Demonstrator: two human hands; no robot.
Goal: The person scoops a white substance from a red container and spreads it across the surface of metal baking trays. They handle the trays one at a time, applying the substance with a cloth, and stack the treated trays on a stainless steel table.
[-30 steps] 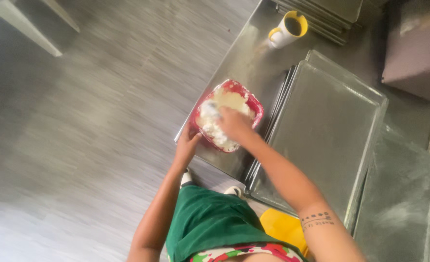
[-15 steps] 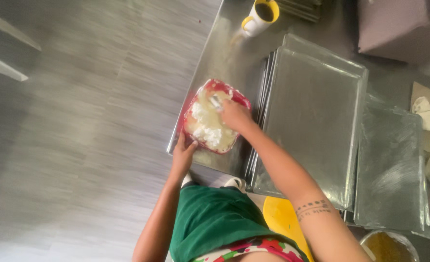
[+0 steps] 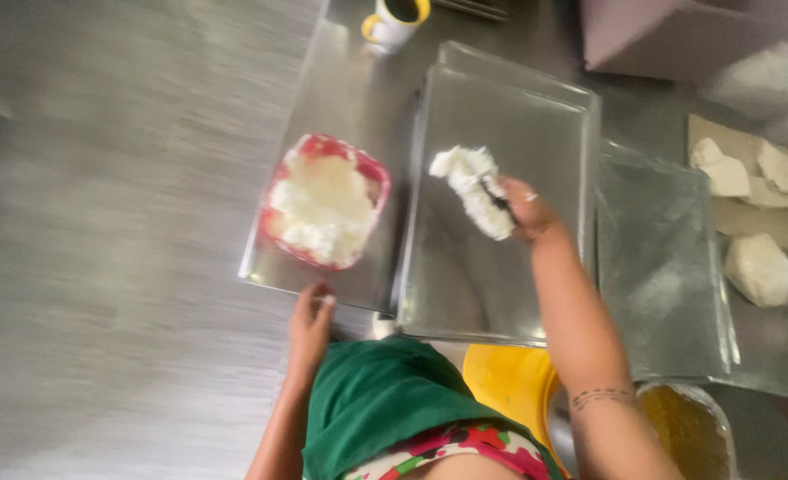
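Left of centre, on the steel table [image 3: 340, 98]: a red bowl [image 3: 324, 213] heaped with white dough. Just below it, at the table's near edge: left hand [image 3: 310, 322], fingers loosely curled, holding nothing, apart from the bowl. Centre frame, over a large metal baking tray [image 3: 500, 116]: right hand [image 3: 525, 210] closed around a lump of white dough [image 3: 472, 188]. Further right: a second tray [image 3: 660, 258], then pale dough pieces [image 3: 758, 267] at the right edge. Upper centre: a yellow-and-white mug [image 3: 396, 20].
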